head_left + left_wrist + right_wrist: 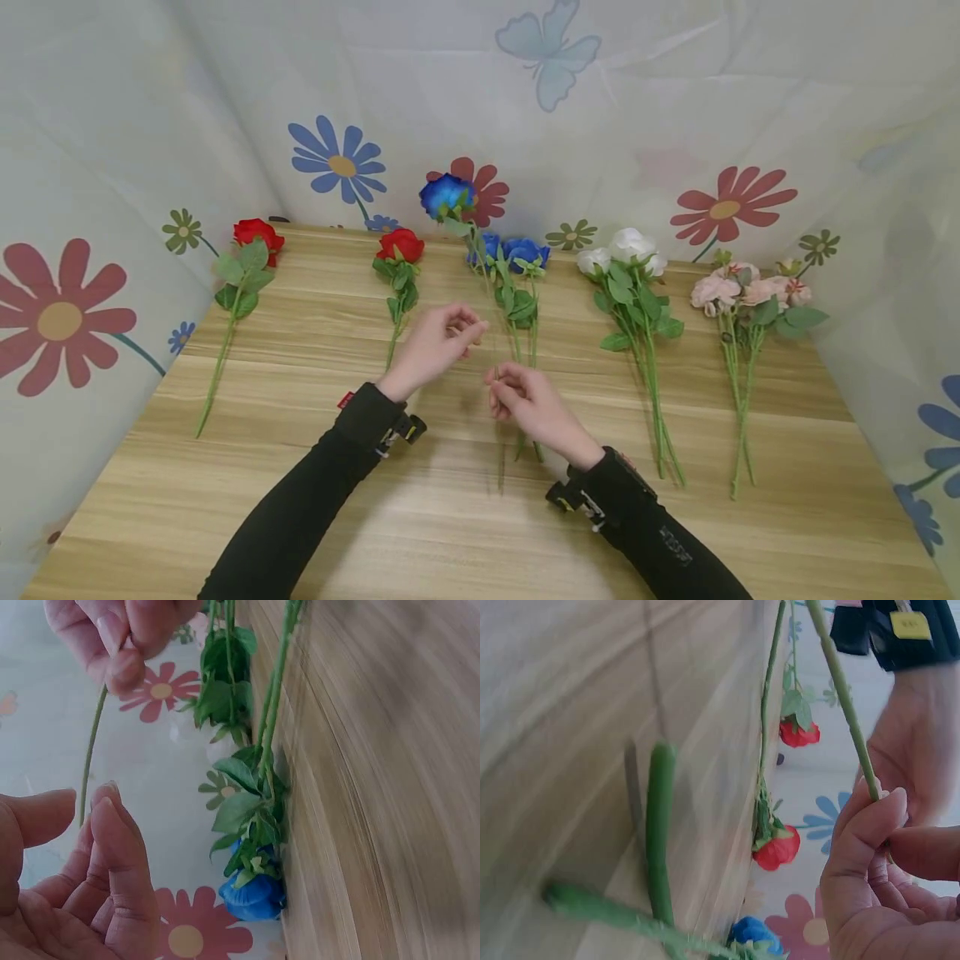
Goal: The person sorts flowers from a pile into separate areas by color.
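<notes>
My right hand (536,408) pinches the thin green stem of a blue rose (446,196) between thumb and fingers, holding it off the table with its bloom raised toward the back. In the left wrist view, my left hand (97,877) has thumb and fingertips apart around the stem (91,750), not visibly gripping it. The right wrist view shows the right hand (885,877) on the stem (844,694), whose lower end runs out of frame. Two more blue roses (527,252) lie on the table beneath.
On the wooden table (420,533) lie a red rose (258,237) at the far left, another red rose (401,244) nearer the middle, white roses (633,248), and pink flowers (716,292) at the right. A flower-printed cloth (585,150) hangs behind and along both sides.
</notes>
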The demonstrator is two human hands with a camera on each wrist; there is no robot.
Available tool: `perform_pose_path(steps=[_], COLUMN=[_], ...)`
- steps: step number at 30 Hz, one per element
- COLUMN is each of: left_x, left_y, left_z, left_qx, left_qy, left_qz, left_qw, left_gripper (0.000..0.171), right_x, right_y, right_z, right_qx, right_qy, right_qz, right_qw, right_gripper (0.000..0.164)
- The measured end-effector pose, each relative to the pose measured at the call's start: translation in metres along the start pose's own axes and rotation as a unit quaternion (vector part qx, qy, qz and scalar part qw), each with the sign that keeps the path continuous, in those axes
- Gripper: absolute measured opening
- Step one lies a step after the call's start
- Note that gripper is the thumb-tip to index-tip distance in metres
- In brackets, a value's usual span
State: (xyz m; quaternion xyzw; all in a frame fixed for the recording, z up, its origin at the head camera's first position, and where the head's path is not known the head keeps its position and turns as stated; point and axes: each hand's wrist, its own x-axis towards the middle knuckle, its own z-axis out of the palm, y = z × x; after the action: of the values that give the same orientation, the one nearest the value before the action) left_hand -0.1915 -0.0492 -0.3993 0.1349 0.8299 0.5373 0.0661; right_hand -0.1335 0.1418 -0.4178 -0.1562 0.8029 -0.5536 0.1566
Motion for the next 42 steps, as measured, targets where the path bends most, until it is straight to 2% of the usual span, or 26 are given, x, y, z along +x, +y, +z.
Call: perform_pose_path(steps=[6, 13, 23, 33, 39, 42], left_x=[-0.005, -0.016, -0.030, -0.039, -0.042, -0.043], left_y=[-0.011, -0.027, -0.048, -0.055, -0.057, -0.057], left_z=[-0.014, -0.040, -0.072, -0.085, -0.089, -0.091], left_qx=[0.016, 0.053, 0.079, 0.092, 0.097, 0.096], left_qy=[0.016, 0.039, 0.062, 0.070, 0.073, 0.071], left_qz=[0.000, -0.005, -0.017, -0.039, -0.047, -0.052], left_qw=[0.9997, 0.9978, 0.9948, 0.9925, 0.9915, 0.9916], left_gripper=[0.026, 0.027, 0.028, 0.028, 0.028, 0.029], right_x=[-0.002, -0.007, -0.011, -0.005, -0.002, -0.002], right_y=[0.005, 0.013, 0.025, 0.034, 0.038, 0.038], right_z=[-0.018, -0.039, -0.053, -0.053, -0.051, -0.051], right_qx=[0.040, 0.082, 0.092, 0.021, -0.074, -0.099], right_qy=[0.019, 0.006, -0.011, -0.019, 0.005, 0.014], right_qz=[0.027, 0.052, 0.080, 0.107, 0.099, 0.098], right_qw=[0.999, 0.995, 0.992, 0.994, 0.992, 0.990], right_gripper=[0.027, 0.029, 0.022, 0.021, 0.021, 0.020])
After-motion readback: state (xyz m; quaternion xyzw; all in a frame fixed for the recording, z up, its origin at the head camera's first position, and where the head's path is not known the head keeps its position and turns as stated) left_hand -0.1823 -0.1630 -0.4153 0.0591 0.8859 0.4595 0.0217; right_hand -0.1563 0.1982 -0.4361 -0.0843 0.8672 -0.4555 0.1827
